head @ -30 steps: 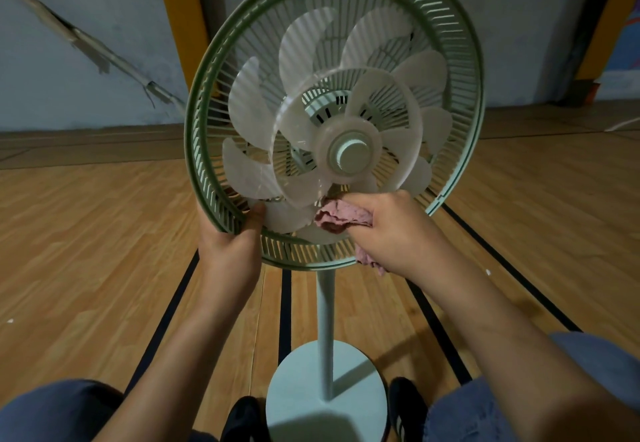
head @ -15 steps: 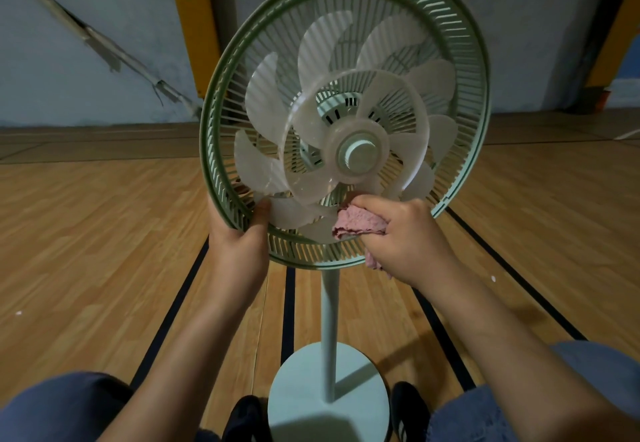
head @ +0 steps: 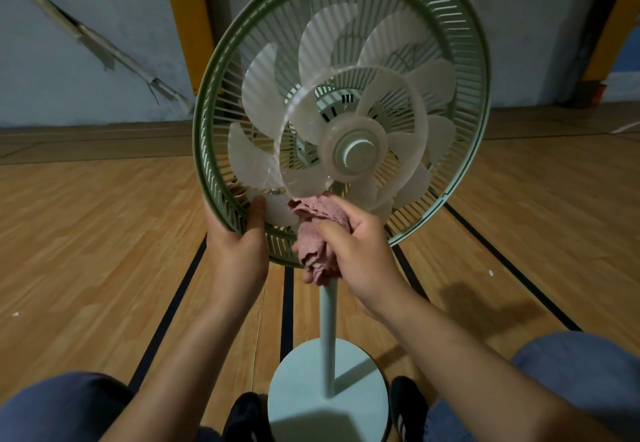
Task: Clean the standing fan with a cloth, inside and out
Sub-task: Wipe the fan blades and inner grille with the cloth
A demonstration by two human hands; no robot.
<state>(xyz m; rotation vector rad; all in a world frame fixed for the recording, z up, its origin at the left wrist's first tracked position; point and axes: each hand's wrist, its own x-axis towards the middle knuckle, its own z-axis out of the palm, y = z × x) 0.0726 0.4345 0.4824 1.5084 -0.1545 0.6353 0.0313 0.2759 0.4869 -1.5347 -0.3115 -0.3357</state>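
R hand [head: 360, 251] fingers curl tight round a bunched pink cloth [head: 317, 233], its top pressed up against the lowest clear blades [head: 304, 182], w/ the rest hanging below the fist. L hand [head: 239, 244] grips the green grille [head: 207, 164] at its lower-left rim, thumb [head: 257, 213] laid over the front edge, other fingers hidden behind. Fan [head: 356, 152] stands straight ahead, front guard off, on a pale pole [head: 327, 337] & round base [head: 294, 389] btwn dark shoes [head: 407, 403], on wood floor [head: 86, 251] w/ black lines.

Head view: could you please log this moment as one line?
left hand: grips fan guard | right hand: holds pink cloth at lower blades | front grille: off
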